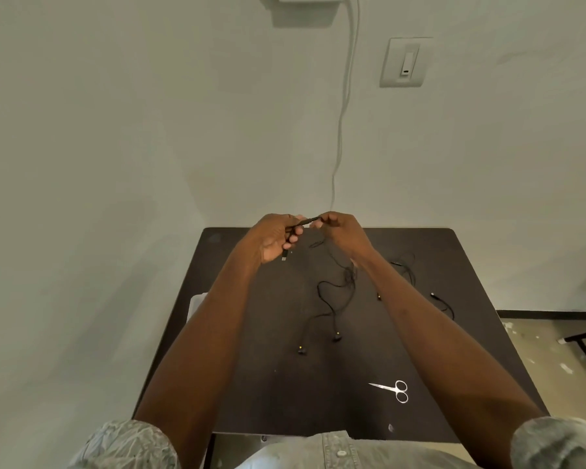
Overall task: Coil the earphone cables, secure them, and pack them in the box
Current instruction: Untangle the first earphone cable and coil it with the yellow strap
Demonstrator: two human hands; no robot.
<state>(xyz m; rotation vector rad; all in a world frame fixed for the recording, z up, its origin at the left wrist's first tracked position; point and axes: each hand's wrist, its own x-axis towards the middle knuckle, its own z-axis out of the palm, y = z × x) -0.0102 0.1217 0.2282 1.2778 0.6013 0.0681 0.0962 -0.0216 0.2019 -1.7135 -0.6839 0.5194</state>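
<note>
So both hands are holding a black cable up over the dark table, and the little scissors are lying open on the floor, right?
Not quite. The head view shows the scissors lying on the dark table, near its front right, not on the floor. Otherwise yes: the left hand and right hand hold a black cable above it.

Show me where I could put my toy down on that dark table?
Bare patches: the near left of the table, left of the scissors, and the far right corner. The middle is crowded with the loose earphone cable; another cable lies right of it.
</note>
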